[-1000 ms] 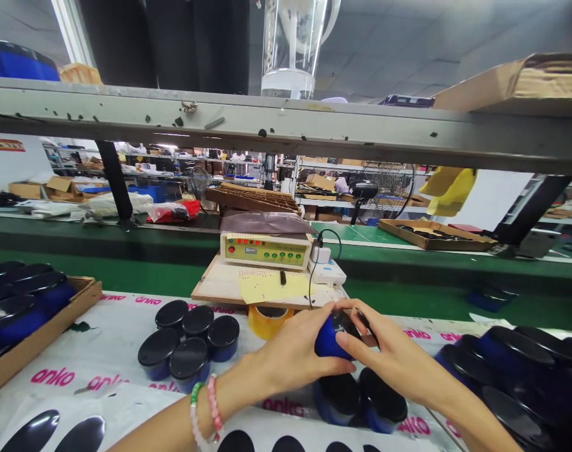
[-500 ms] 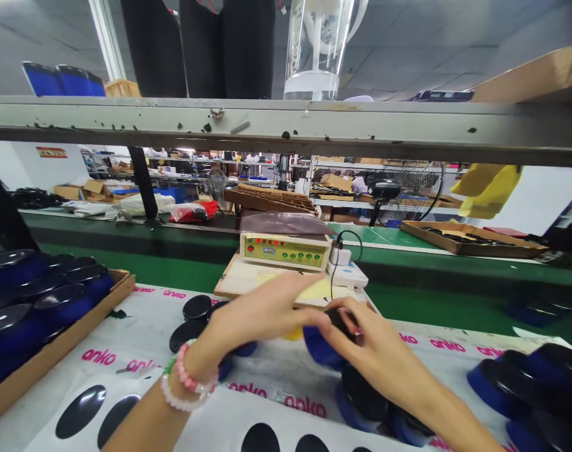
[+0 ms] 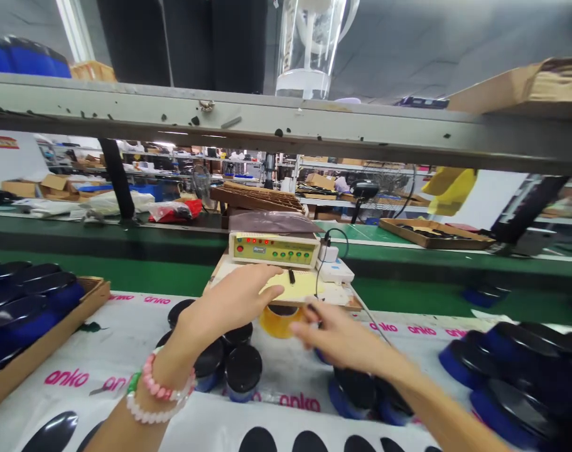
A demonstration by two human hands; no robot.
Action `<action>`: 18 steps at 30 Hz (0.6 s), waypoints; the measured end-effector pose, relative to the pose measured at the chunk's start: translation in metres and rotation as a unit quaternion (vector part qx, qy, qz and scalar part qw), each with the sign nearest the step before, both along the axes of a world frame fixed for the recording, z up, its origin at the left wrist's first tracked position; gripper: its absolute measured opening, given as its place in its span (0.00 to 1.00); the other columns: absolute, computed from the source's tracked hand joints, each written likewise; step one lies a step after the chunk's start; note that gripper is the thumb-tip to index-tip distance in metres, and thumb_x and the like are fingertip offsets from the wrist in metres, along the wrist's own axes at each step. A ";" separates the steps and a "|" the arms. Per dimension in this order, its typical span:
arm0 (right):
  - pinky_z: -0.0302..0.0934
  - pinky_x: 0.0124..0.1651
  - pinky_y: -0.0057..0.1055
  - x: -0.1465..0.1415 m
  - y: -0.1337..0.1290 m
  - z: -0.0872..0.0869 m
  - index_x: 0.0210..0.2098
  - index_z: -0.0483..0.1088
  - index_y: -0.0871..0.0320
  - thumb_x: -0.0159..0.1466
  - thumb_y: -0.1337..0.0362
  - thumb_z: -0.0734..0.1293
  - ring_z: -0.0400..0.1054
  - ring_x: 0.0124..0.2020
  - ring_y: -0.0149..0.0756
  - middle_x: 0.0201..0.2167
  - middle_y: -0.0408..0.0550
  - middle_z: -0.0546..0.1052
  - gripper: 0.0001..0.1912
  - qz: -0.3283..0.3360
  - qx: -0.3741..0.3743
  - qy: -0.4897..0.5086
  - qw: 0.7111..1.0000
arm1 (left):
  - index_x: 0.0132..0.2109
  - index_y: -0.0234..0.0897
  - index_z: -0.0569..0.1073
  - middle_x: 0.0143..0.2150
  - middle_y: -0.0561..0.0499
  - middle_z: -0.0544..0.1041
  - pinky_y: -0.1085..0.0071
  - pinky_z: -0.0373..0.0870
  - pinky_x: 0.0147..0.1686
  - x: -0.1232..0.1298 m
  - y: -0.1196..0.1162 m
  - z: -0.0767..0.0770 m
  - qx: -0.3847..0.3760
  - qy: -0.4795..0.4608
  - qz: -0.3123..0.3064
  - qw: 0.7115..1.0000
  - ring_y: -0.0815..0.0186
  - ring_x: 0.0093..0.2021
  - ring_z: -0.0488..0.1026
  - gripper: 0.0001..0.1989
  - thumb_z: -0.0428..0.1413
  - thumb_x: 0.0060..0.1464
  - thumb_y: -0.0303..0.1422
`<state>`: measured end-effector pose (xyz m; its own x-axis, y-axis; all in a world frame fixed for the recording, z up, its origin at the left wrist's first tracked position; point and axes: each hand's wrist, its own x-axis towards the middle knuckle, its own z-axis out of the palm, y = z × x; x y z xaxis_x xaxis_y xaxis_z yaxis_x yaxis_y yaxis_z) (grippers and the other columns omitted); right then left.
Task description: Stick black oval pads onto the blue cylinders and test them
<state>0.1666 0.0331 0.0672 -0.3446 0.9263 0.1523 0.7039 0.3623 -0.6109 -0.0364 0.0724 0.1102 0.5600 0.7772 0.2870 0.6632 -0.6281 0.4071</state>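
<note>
Extended over the front of the wooden board, my left hand (image 3: 248, 295) has its thumb apart and holds nothing. My right hand (image 3: 330, 329) is blurred and curled, its fingers closed around something small and dark that I cannot make out. Between the hands lies a yellow tape roll (image 3: 277, 323). A blue part (image 3: 321, 357) shows under my right hand, mostly hidden. Black-topped blue cups (image 3: 243, 370) stand below my left hand, others (image 3: 354, 392) below my right. Black ovals (image 3: 309, 441) lie on the white sheet in front.
A control box (image 3: 275, 250) with red lights sits on the wooden board, a white adapter (image 3: 335, 271) and cables beside it. A cardboard tray (image 3: 90, 307) of blue parts is at left; more blue parts (image 3: 516, 402) lie at right. A metal shelf (image 3: 314, 122) crosses above.
My hands have moved apart, and the blue cup between them is now mostly hidden below my right hand. The view has shifted, uncovering the tape roll and more cups under my left hand.
</note>
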 end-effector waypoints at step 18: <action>0.65 0.42 0.38 0.204 -0.049 -0.050 0.43 0.68 0.61 0.66 0.59 0.64 0.69 0.39 0.36 0.40 0.47 0.72 0.12 -0.541 -0.026 -0.259 0.800 | 0.56 0.33 0.67 0.54 0.38 0.70 0.57 0.59 0.56 0.147 0.007 -0.111 -0.165 -0.031 -0.129 0.977 0.52 0.55 0.67 0.21 0.46 0.59 0.36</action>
<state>0.3710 -0.0155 0.0171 0.6581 0.7261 0.1995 0.7522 -0.6460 -0.1301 0.1107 0.0797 -0.0003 0.7385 0.6691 0.0832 0.4684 -0.5979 0.6505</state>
